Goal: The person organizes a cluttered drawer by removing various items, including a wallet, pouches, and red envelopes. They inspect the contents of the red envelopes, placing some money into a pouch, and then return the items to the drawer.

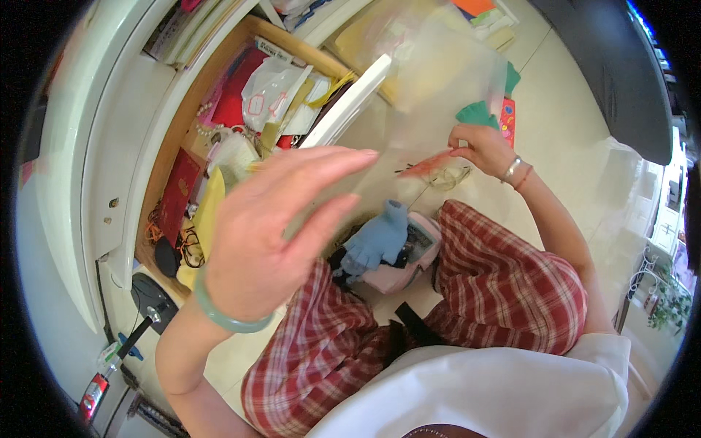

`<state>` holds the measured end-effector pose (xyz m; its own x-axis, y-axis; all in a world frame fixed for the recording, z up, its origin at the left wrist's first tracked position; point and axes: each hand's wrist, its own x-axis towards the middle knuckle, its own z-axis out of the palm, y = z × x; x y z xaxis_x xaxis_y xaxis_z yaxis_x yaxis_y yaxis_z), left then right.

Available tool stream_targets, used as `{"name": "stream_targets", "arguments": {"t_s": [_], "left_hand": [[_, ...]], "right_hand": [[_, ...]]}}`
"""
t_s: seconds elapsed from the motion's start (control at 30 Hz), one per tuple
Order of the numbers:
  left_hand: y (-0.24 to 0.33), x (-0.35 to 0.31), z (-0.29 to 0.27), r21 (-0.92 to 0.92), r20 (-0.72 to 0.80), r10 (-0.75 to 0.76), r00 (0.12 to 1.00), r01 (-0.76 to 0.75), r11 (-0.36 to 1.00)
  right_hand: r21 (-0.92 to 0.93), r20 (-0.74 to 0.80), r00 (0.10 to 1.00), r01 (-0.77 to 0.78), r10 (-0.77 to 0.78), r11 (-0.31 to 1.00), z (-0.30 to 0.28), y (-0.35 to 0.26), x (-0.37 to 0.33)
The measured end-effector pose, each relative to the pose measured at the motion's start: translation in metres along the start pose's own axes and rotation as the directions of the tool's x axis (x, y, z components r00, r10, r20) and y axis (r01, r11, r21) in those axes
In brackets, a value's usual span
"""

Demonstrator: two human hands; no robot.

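Note:
My left hand (281, 223), a green bangle at its wrist, is raised before the open drawer (191, 93). Its fingers are apart and hold nothing. My right hand (483, 148) is closed in a pinch at the lower edge of a translucent plastic bag (456, 69), which is blurred. A reddish piece (427, 166) reaches to these fingertips; whether it belongs to the bag I cannot tell. Just below lies a tangle of thin cord (450, 177). Between my legs, a light blue knitted glove (380, 237) rests on a pink zip case (391, 279).
The drawer holds papers, a white plastic bag (270, 91), a dark red booklet (177, 193) and beads. Green cloth (478, 114) and a red packet (507, 120) lie beyond my right hand. A black panel (613, 66) stands at the right; a black-shafted tool (135, 336) leans at the lower left.

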<state>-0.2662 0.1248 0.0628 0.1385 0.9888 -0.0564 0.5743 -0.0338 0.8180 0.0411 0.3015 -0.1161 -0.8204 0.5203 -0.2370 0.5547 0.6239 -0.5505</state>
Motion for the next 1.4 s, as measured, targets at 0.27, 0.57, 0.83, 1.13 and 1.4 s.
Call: {"name": "stream_targets", "arguments": {"t_s": [0.27, 0.57, 0.83, 1.13, 1.4], "left_hand": [[-0.041, 0.032, 0.085, -0.026, 0.067, -0.033, 0.997, 0.035, 0.999], [-0.053, 0.019, 0.105, -0.178, 0.017, -0.328, 0.945, 0.325, 0.929], [-0.054, 0.015, 0.115, -0.049, -0.053, -0.282, 0.958, 0.280, 0.959], [-0.061, 0.019, 0.115, -0.777, 0.098, -0.529, 0.843, 0.397, 0.489], [-0.055, 0.015, 0.118, -0.735, 0.028, -0.511, 0.859, 0.365, 0.572]], "right_hand": [[0.386, -0.444, 0.836, 0.502, -0.321, 0.774, -0.050, -0.067, -0.004], [0.919, -0.308, 0.948, 0.275, 0.077, 0.282, -0.038, -0.083, 0.006], [0.958, -0.098, 0.991, 0.068, 0.096, 0.277, -0.024, -0.085, 0.010], [0.859, -0.181, 0.978, 0.106, 0.104, 0.500, -0.004, -0.099, 0.009], [0.470, -0.381, 0.924, 0.236, -0.045, 0.850, 0.013, -0.103, 0.011]]}}
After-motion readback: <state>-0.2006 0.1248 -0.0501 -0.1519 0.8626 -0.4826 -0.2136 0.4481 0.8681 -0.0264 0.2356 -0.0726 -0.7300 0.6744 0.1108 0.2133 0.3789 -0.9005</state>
